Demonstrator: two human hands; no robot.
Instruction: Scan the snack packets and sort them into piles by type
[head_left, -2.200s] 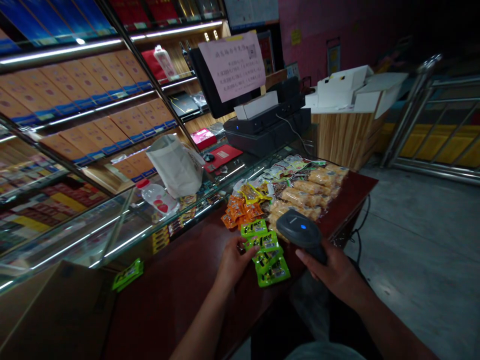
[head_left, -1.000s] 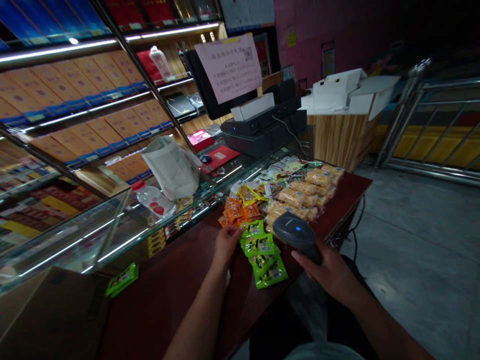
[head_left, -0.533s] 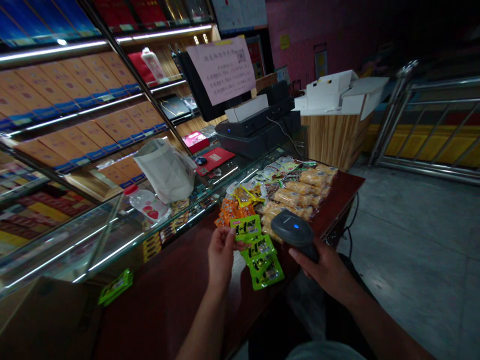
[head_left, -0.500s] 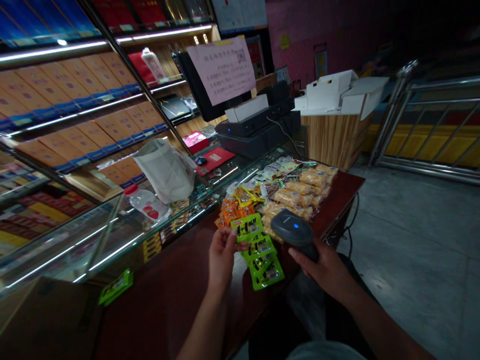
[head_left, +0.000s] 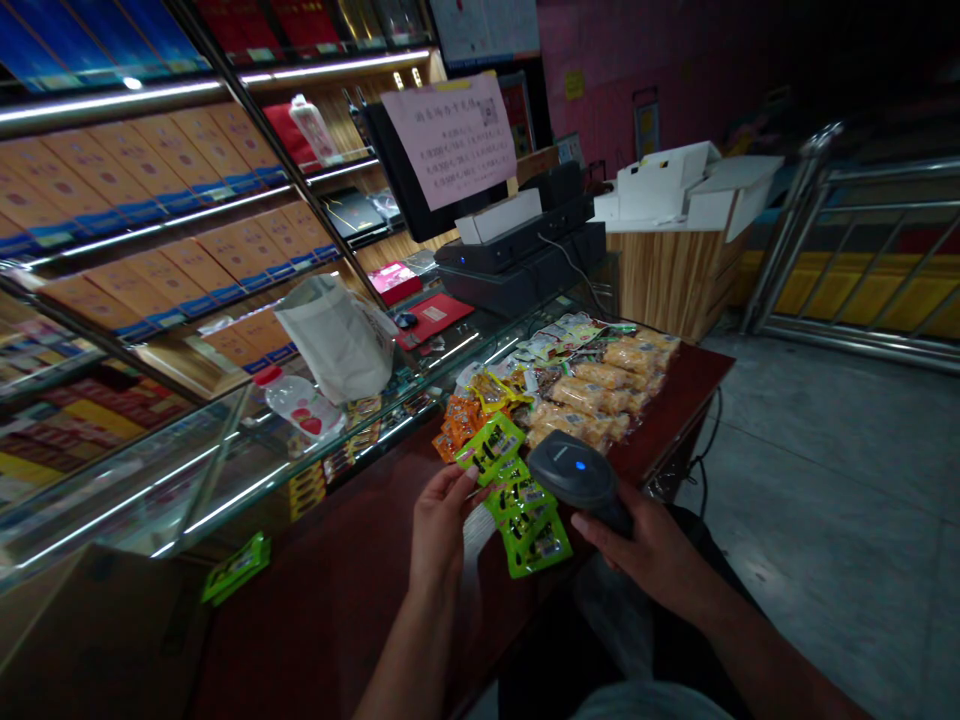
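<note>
My left hand point(head_left: 442, 515) pinches the near corner of a green snack packet point(head_left: 490, 447), which tilts above other green packets point(head_left: 534, 535) fanned in an overlapping row on the dark red table. In my right hand point(head_left: 652, 545) is a dark grey barcode scanner point(head_left: 576, 472) with a lit blue light; its head points left, beside the green packets. Behind the packets lie small orange packets point(head_left: 459, 425), yellow packets point(head_left: 491, 390) and several clear-wrapped tan snacks point(head_left: 592, 395).
Two or so green packets point(head_left: 236, 568) lie at the left by a cardboard box point(head_left: 97, 630). On the glass counter point(head_left: 225, 470) stand a red-capped bottle point(head_left: 300, 402), a white bag point(head_left: 334, 340) and a monitor with a paper sign point(head_left: 454, 140). A metal railing point(head_left: 862, 180) is at the right.
My left hand has lifted and turned the top green packet away from the row. The scanner has moved slightly left and down, closer to the packets.
</note>
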